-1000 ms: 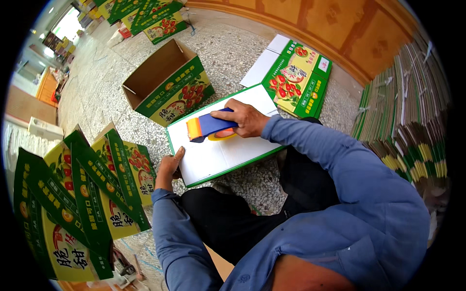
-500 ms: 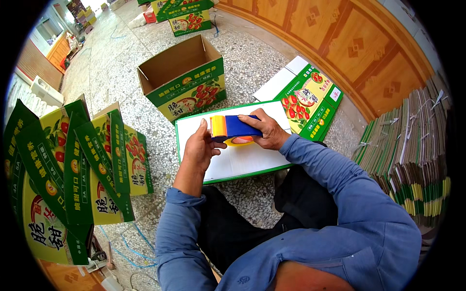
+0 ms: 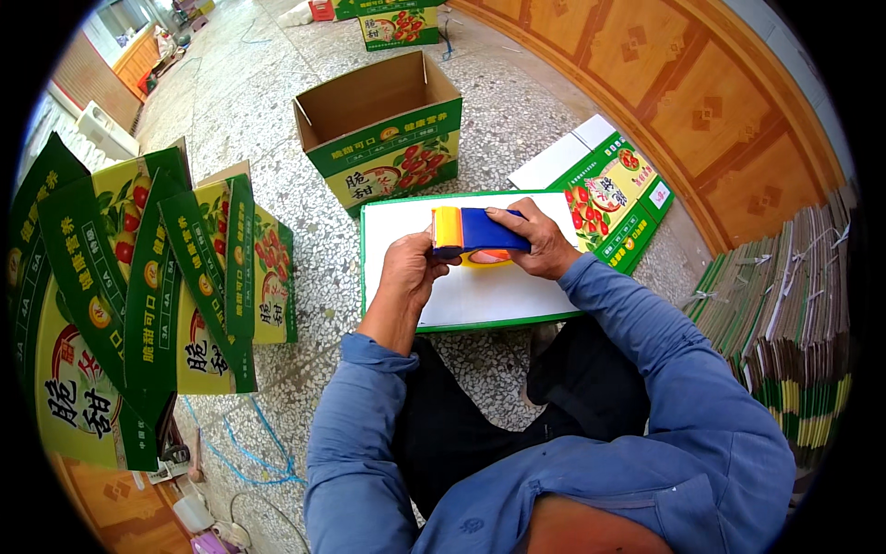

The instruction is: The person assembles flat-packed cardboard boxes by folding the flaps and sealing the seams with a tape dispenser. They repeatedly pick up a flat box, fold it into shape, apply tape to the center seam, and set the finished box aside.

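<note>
My right hand (image 3: 543, 242) grips a blue tape dispenser (image 3: 489, 229) with a yellow roller end and a roll of tape below. At that yellow end, my left hand (image 3: 409, 272) is closed, its fingers curled against the dispenser's front and underside; any tape end between them is too small to see. Both hands are just above a white carton face (image 3: 498, 305) with green edges, lying in front of my knees. Beyond it stands an open-topped green and yellow carton (image 3: 388, 148) with fruit pictures.
Several printed cartons (image 3: 83, 369) lean together at my left. A flattened carton (image 3: 614, 198) lies at the right on the speckled floor. Tied bundles of flat cardboard (image 3: 775, 305) stand along the wood-panelled wall (image 3: 664, 92). Blue strapping (image 3: 254, 452) lies loose at the lower left.
My left hand has closed in on the dispenser's yellow end; its thumb no longer sticks up. My right hand keeps its hold. The whole view has shifted slightly.
</note>
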{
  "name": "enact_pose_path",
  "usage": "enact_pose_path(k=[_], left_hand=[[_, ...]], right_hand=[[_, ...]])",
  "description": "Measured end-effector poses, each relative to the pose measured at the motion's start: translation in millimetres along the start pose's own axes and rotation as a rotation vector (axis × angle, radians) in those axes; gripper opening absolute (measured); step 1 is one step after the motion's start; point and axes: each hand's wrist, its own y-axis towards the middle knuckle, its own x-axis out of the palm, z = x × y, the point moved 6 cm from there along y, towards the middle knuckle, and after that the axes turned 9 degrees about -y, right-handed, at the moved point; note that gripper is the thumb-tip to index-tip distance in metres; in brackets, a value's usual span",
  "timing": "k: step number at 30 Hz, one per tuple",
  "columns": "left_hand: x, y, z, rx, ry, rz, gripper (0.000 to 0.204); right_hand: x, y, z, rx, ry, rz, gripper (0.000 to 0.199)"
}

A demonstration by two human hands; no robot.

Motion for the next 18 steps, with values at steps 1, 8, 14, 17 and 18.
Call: enact_pose_path(k=[1,8,14,17,18], left_hand=[[-3,-1,3,0.017,0.078,0.044,0.028],[-125,14,59,0.335,0.307,0.235,0.027],[-250,19,91,0.375,0.593,0.32,0.028],[-274,37,78,0.337,0.629,0.331,0.03],[-290,40,71,0.342,0.607,0.363,0.033]], right_hand=[[0,1,-2,-0.001,-0.013,-0.014,0.072],[-13,25,-14,-0.115,-0.289,-0.237,0.066],[-2,51,-39,-0.19,-0.38,-0.408,0.058],[7,61,-50,-0.187,-0.425,-0.452,0.055],[12,63,-52,-0.19,-0.432,-0.461,0.054]])
